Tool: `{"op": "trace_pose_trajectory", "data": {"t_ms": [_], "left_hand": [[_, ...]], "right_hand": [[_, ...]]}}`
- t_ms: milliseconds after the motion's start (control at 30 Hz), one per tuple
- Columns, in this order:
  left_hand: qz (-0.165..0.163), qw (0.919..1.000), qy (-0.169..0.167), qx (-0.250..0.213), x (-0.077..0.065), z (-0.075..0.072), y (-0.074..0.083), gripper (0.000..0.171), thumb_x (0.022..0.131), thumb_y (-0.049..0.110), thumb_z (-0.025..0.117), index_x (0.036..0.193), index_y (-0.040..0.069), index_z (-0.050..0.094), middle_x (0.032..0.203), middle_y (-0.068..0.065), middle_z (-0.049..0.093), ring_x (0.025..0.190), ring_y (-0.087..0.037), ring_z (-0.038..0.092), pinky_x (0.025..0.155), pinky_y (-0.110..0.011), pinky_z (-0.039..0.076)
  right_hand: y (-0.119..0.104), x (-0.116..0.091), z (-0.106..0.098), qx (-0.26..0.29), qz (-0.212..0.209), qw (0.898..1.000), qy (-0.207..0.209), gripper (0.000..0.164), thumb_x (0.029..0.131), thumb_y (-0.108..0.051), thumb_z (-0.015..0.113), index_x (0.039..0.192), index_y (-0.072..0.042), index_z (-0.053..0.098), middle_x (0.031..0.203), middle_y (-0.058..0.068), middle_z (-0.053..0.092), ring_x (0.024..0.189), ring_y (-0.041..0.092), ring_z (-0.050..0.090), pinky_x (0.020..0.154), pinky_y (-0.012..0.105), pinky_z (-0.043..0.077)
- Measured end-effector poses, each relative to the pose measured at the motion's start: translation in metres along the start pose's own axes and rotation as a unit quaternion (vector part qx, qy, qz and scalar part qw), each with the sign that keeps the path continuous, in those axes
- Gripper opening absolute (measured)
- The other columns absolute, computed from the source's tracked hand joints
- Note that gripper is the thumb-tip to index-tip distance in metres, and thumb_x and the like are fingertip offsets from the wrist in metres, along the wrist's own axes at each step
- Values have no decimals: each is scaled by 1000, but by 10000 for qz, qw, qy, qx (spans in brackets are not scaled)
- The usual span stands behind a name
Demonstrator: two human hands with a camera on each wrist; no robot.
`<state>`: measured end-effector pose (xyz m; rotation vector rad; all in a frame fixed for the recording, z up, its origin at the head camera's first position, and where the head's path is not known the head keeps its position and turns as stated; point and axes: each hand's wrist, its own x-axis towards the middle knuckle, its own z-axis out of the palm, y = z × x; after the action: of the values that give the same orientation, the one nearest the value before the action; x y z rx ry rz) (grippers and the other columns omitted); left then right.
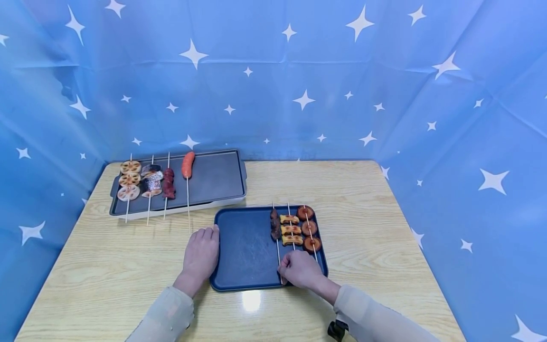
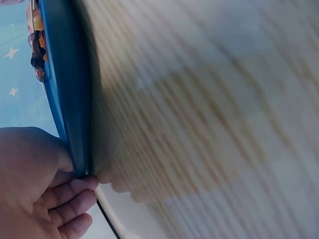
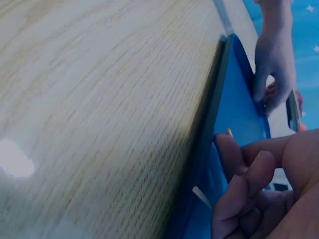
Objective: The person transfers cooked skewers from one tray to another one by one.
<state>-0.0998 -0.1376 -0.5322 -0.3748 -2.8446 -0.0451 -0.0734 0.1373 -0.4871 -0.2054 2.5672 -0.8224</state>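
Observation:
A dark blue tray [image 1: 245, 247] lies on the table, with my left hand [image 1: 202, 249] holding its left edge. Thumb and fingers of the left hand [image 2: 40, 184] meet at the rim in the left wrist view. Over the tray's near right part, my right hand [image 1: 301, 270] pinches the stick end of a dark meat skewer [image 1: 275, 225]. To the right of this skewer lie a skewer of yellow grilled pieces [image 1: 291, 230] and a skewer of round brown mushroom caps [image 1: 309, 228]. A pale stick end [image 3: 202, 197] shows by the right hand [image 3: 264, 194] in the right wrist view.
A grey griddle plate [image 1: 218, 175] stands at the back left. Across it lie a lotus root skewer [image 1: 129, 179], a skewer of dark and pale pieces [image 1: 151, 181], a red meat skewer [image 1: 168, 183] and a sausage on a stick [image 1: 187, 165]. Starred blue cloth [image 1: 273, 95] surrounds the wooden table [image 1: 363, 237].

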Motion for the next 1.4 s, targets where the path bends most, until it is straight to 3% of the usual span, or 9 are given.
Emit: {"op": "trace_pose_trajectory", "data": {"t_ms": [133,433,700,1167,1400], "left_hand": [[-27,10000,-29,-4,0,-2,0,34,90,5,56,121,-5,63,101,-18,66,93,-32,61,85,-43,51],[-9,10000,-13,36,1,-2,0,34,90,5,57,121,-5,62,100,-17,66,93,-32,61,84,-43,51],[-51,9999,-94,46,1,-4,1,33,91,5,55,121,-5,63,101,-17,67,93,-31,61,85,-41,51],[-51,9999,-107,14,1,-6,2,33,91,4,54,121,-5,63,100,-16,67,92,-31,61,85,-42,51],[-51,10000,-59,-18,1,-6,2,32,91,4,53,120,-5,63,100,-17,67,92,-32,61,85,-42,51]], "right_hand": [[1,1,1,-334,35,9994,130,23,86,-23,68,64,-20,61,59,-10,57,52,9,49,48,25,36],[1,2,0,-337,61,9993,114,22,82,-23,71,62,-21,63,60,-11,58,52,8,49,47,25,37],[0,4,-3,-226,-24,9997,14,22,80,-18,72,60,-19,63,57,-10,58,51,9,49,47,25,37],[-1,6,-4,126,226,9990,-360,26,84,-15,65,58,-15,64,52,-2,64,46,11,46,44,25,31],[-2,6,-5,174,288,9981,-515,26,87,-18,66,61,-15,65,53,-4,64,46,10,50,45,25,35]]}}
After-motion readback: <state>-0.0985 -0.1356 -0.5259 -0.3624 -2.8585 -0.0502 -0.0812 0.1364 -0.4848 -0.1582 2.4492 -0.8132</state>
